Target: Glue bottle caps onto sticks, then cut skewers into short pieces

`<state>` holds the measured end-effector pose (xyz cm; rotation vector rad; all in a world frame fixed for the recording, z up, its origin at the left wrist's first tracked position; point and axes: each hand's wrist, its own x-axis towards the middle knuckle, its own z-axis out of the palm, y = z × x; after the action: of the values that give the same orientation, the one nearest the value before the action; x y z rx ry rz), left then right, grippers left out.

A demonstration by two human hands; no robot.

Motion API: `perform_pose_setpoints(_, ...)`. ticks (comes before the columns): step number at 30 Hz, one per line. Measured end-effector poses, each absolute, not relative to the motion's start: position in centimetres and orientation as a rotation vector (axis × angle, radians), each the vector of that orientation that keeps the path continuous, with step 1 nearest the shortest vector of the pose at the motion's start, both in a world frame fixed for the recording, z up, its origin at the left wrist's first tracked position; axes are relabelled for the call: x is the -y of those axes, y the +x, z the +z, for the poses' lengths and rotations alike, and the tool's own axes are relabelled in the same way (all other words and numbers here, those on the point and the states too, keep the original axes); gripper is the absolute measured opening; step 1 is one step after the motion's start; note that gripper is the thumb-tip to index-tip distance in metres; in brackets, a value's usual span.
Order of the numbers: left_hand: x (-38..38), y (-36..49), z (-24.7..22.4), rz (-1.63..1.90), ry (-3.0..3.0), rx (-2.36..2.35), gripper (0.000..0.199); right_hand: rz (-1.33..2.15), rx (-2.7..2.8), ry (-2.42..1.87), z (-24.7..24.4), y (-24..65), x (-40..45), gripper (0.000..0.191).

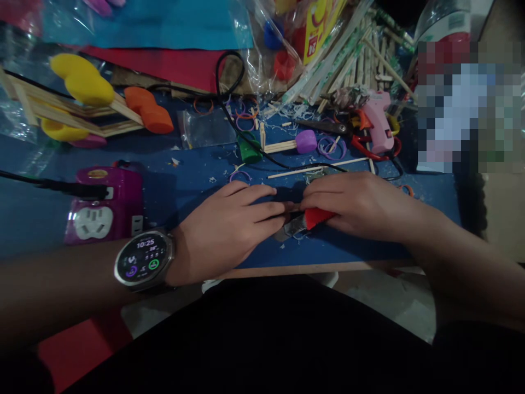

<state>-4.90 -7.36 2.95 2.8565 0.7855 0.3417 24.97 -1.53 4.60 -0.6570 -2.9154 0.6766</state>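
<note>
My right hand (361, 205) is closed around the red handle of a utility knife (318, 217). Its metal blade (290, 229) points left and lies low over the blue tabletop. My left hand (232, 227), with a smartwatch (144, 258) on its wrist, has its fingers bent down at the blade. The fingertips of both hands nearly meet, and whatever small piece is under them is hidden. Beyond the hands lie a thin wooden stick (318, 168), a green bottle cap (249, 146) and a purple cap (305, 142) with short sticks attached.
A purple power strip (109, 200) stands left. A pink glue gun (378, 120) and scissors (328, 127) lie back right, near bundled chopsticks (369, 65). A stick frame with yellow (88, 82) and orange caps (150, 109) lies back left. A black cable (223, 104) crosses the table.
</note>
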Motion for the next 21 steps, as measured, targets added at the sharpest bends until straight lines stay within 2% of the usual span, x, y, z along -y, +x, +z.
perform_pose_setpoints(21,7.3,-4.96,2.81,0.339,2.881,-0.785,0.034,0.667,2.922,-0.648,4.73,25.01,1.59,0.024)
